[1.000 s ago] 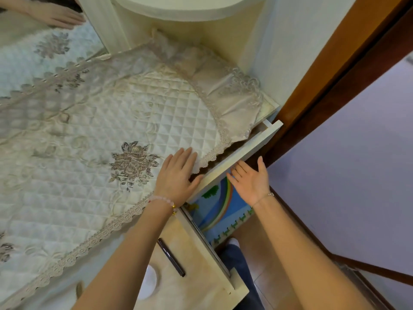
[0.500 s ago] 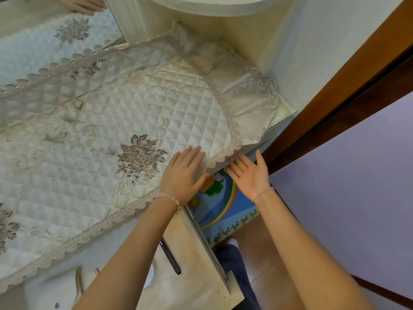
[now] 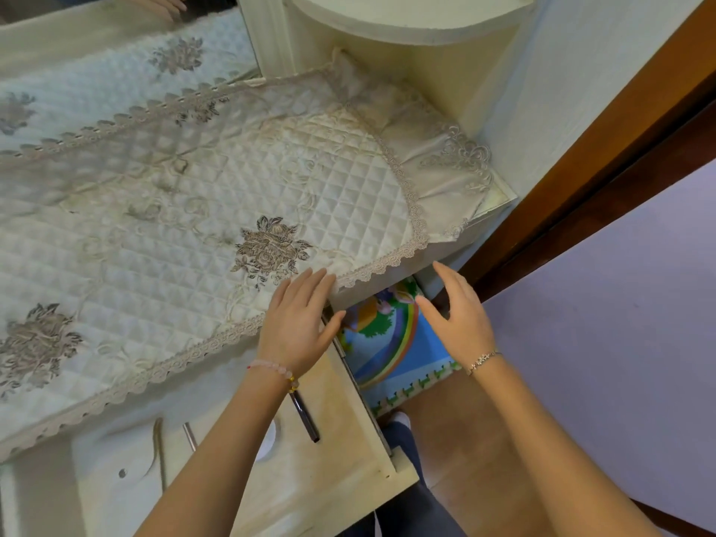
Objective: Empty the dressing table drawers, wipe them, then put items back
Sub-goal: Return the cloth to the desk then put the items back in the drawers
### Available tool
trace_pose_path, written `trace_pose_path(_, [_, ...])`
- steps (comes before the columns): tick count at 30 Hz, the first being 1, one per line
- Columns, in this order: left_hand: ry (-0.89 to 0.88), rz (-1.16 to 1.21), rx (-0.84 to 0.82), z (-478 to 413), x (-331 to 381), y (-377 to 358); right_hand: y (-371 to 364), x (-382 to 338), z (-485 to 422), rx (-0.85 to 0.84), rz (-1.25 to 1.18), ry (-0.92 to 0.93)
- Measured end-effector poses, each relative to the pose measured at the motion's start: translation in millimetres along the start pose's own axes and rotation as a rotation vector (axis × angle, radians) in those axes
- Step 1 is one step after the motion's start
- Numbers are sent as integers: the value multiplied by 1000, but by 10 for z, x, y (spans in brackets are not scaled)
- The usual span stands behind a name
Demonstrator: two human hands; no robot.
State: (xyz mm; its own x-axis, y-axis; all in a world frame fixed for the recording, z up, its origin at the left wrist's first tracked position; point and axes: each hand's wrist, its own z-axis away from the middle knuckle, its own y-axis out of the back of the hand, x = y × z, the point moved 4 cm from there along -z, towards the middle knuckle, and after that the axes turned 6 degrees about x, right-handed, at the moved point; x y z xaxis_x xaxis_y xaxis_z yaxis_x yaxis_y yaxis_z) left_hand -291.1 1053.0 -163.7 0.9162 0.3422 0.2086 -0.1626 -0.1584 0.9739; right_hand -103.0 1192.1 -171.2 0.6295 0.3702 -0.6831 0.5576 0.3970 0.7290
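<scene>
The cream wooden drawer stands pulled out beneath the tabletop's front edge, with a dark slim pen lying in it. My left hand rests flat, fingers straight, on the lace border of the quilted cream table cloth. My right hand is spread loose and grasps nothing, near the table's corner, above a rainbow-printed foam floor mat.

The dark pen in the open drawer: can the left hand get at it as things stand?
Probably yes. The dark pen lies uncovered in the open drawer, just below the wrist of the left hand, which rests open on the quilted cloth and holds nothing.
</scene>
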Motion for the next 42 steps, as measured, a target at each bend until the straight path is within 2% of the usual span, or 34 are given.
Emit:
trace_pose_path(4, [48,-25,77,211,-52,180,29,-255,128,-39,149,142])
trace_pose_path(14, [266,-68,177,1001,-356,459,-347,-855,406,-236,227,363])
trace_pose_path(23, [607,-131,243,1735,-405,490,-709,-1123,430,-415,257,620])
trace_pose_path(34, [1066,-81,325,2268,308,160,-832,-1077,148,-631,313,927])
trace_pose_path(37, [1231,22,464,2428,509,54,-878,-1058,78,-661,338,1005])
trace_pose_path(42, [1677,371,933,2705,955,-164,-950,-1067,18,-703,349,1121])
